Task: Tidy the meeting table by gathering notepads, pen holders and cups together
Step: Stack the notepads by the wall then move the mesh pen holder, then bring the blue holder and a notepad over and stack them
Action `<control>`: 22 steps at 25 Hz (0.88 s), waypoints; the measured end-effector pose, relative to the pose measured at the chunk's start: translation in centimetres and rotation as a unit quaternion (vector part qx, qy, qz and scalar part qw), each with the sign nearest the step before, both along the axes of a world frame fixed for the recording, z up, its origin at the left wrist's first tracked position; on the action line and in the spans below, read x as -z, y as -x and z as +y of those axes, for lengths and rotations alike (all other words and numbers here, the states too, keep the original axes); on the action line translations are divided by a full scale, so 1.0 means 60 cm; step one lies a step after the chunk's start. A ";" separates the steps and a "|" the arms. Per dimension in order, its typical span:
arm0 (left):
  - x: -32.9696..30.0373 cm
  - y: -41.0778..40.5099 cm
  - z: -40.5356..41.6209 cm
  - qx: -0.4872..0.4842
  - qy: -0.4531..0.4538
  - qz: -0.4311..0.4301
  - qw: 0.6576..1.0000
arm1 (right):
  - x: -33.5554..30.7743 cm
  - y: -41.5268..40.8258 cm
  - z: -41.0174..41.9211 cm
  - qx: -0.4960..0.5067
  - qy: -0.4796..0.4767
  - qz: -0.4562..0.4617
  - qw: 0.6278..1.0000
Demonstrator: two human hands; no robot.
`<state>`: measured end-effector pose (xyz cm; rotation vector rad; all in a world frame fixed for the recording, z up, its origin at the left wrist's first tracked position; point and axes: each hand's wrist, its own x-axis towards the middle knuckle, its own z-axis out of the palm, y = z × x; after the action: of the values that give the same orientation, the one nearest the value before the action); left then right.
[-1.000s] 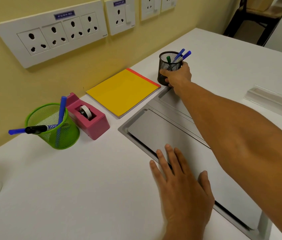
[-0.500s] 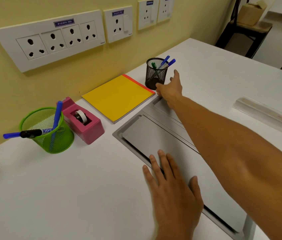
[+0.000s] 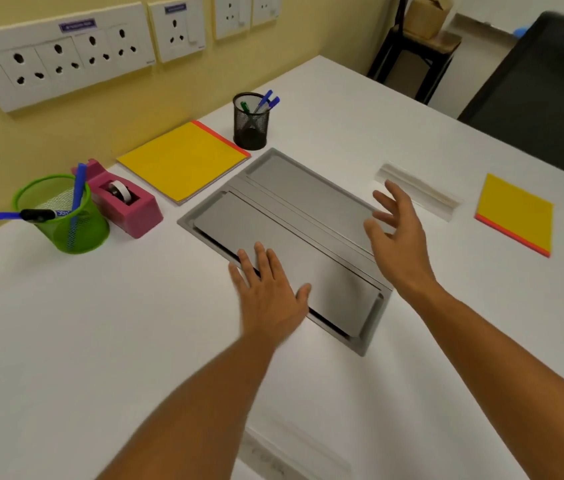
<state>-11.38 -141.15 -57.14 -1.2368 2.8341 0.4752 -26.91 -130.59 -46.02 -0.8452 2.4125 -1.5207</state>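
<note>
A black mesh pen holder (image 3: 251,125) with blue and green pens stands by the wall, beside a yellow notepad (image 3: 183,161). To the left, a green mesh pen holder (image 3: 62,216) holds blue pens and a marker. A second yellow notepad (image 3: 516,213) lies at the right of the white table (image 3: 100,323). My left hand (image 3: 270,292) rests flat, fingers spread, on the edge of the grey hatch. My right hand (image 3: 398,237) hovers over the hatch's right end with fingers spread, holding nothing.
A pink tape dispenser (image 3: 124,199) sits between the green holder and the near notepad. A grey cable hatch (image 3: 284,237) is sunk in the table's middle. A clear acrylic bar (image 3: 419,190) lies right of it. Sockets line the yellow wall; a black chair (image 3: 543,91) stands far right.
My right hand has let go of the black pen holder and drawn back toward me and to the right, fingers now spread. The view has shifted, showing the second notepad. The left hand stays put.
</note>
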 end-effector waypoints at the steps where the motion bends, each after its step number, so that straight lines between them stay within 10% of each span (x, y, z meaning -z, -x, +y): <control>1: -0.006 -0.004 -0.009 0.020 -0.017 -0.031 0.999 | -0.016 -0.018 0.041 0.004 0.000 0.000 1.000; 6: -0.083 -0.044 0.007 0.031 -0.110 -0.048 0.992 | -0.087 -0.127 0.233 -0.011 -0.044 0.007 0.999; 22: -0.391 -0.350 0.605 0.169 0.001 0.101 0.980 | -0.253 -0.506 0.782 0.103 -0.054 -0.005 0.993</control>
<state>9.64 -104.87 -33.70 -0.7170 3.1235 0.6100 3.47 -83.64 -30.83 -0.5817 2.6152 -1.4395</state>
